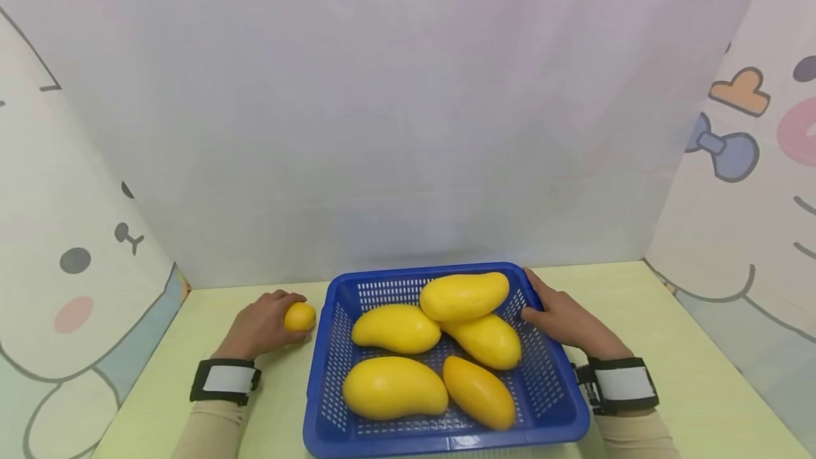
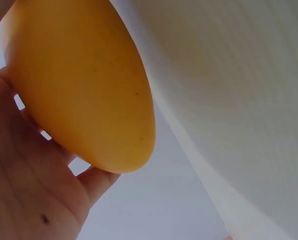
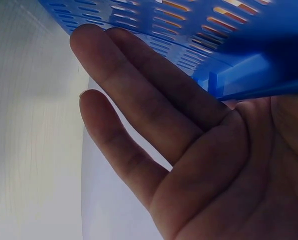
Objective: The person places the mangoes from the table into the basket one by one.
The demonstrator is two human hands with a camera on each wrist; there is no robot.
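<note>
My left hand (image 1: 263, 326) grips a yellow-orange mango (image 1: 300, 317) just left of the blue plastic basket (image 1: 320, 367). In the left wrist view the fingers curl round one side of this mango (image 2: 89, 95), which is close to the pale tabletop. My right hand (image 1: 567, 317) holds the basket's right rim, the thumb over the inside and the other fingers outside. Those fingers (image 3: 134, 105) lie along the slotted outer wall in the right wrist view. Inside the basket are several yellow mangoes, one (image 1: 465, 296) resting on another (image 1: 487, 342) at the back right.
The basket stands on a pale yellow-green table (image 1: 612, 296). Behind it hangs a plain whitish cloth (image 1: 408, 126). Cartoon-printed panels flank the table on the left (image 1: 64, 232) and right (image 1: 733, 218).
</note>
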